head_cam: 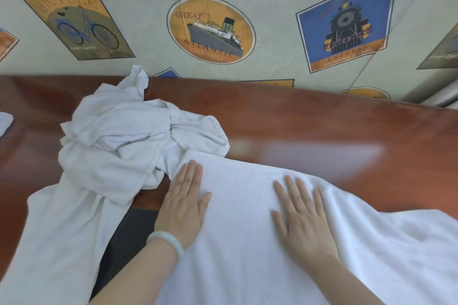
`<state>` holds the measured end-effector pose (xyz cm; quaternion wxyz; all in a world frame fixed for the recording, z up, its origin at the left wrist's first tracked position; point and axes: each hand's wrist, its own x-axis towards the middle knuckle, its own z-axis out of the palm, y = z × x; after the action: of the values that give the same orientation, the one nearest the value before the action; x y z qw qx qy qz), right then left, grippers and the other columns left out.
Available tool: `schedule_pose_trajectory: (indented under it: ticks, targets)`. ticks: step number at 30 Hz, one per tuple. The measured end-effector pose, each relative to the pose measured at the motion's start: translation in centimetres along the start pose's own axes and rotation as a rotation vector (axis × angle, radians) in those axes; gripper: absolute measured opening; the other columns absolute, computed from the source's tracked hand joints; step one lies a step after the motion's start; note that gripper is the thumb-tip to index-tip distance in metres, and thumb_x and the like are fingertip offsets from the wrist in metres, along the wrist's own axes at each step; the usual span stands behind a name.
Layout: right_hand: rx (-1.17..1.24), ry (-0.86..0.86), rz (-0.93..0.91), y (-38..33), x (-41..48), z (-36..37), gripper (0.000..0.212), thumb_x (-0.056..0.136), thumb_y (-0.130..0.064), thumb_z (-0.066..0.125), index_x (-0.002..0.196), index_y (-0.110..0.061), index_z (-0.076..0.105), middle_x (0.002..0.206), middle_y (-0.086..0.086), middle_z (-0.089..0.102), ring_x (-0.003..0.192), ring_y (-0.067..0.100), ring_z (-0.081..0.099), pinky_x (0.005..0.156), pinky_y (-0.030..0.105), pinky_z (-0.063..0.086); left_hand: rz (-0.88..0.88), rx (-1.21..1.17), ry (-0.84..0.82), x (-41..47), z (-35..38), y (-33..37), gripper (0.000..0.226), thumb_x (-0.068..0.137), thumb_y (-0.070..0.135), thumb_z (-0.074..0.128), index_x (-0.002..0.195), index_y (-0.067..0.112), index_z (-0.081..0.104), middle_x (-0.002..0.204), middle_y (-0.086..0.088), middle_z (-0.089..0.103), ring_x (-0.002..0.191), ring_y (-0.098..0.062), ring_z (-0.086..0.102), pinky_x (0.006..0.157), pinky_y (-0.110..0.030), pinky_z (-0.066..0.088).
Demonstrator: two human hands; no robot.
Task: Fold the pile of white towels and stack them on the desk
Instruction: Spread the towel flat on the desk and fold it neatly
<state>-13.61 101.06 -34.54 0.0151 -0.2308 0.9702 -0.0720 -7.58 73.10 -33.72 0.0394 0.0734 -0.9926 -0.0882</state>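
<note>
Reddish wood counter [322, 116] under everything. Spread white towel [247, 230] draped over near edge, looks like smoothing before fold. Crumpled towel pile [119, 141] waits at left, partly hanging off. Left hand [183, 208] and right hand [302, 218] flat on towel, fingers straight, slightly apart, gripping nothing.

White towel [247, 205] flat beside crumpled pile [119, 146]

Glossy reddish-brown desk [322, 126] under white laundry
A crumpled pile [124, 136] sits at left, touching a flat spread towel [247, 193] that overhangs the near edge; another white cloth [5, 119] shows far left.
</note>
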Motion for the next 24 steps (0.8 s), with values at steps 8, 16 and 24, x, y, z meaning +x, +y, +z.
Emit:
schedule_pose_trajectory:
  ticks: [8, 16, 24]
  targets:
    - [-0.042, -0.053, 0.027, -0.6, -0.1, -0.6, 0.061, 0.098, -0.049, 0.028, 0.156, -0.028, 0.023, 0.162, 0.0, 0.021, 0.15, 0.018, 0.013, 0.118, 0.046, 0.006, -0.012, 0.053, -0.009, 0.2, 0.7, -0.1, 0.075, 0.101, 0.054, 0.002, 0.156, 0.006, 0.018, 0.164, -0.008, 0.013, 0.152, -0.019, 0.008, 0.121, -0.033, 0.003]
    - [0.573, -0.008, 0.182, -1.3, -1.2, -4.8, 0.051, 0.101, -0.028, 0.047, 0.151, -0.022, 0.036, 0.156, -0.018, 0.014, 0.148, 0.001, 0.004, 0.122, 0.023, 0.001, 0.192, -0.158, 0.056, -4.3, 1.5, 13.7, 0.061, 0.095, 0.033, 0.033, 0.147, 0.002, 0.04, 0.159, -0.014, 0.029, 0.148, -0.027, 0.026, 0.114, -0.045, 0.021]
    - [0.104, 0.135, 0.242, 6.0, -16.4, -2.1, 0.054, 0.102, -0.042, 0.028, 0.146, -0.014, 0.043, 0.16, 0.001, 0.029, 0.143, 0.021, 0.031, 0.116, 0.044, 0.018, 0.232, -0.027, 0.005, -6.2, 3.9, 16.7, 0.062, 0.096, 0.038, 0.031, 0.149, 0.008, 0.041, 0.159, -0.009, 0.03, 0.147, -0.028, 0.029, 0.115, -0.054, 0.025]
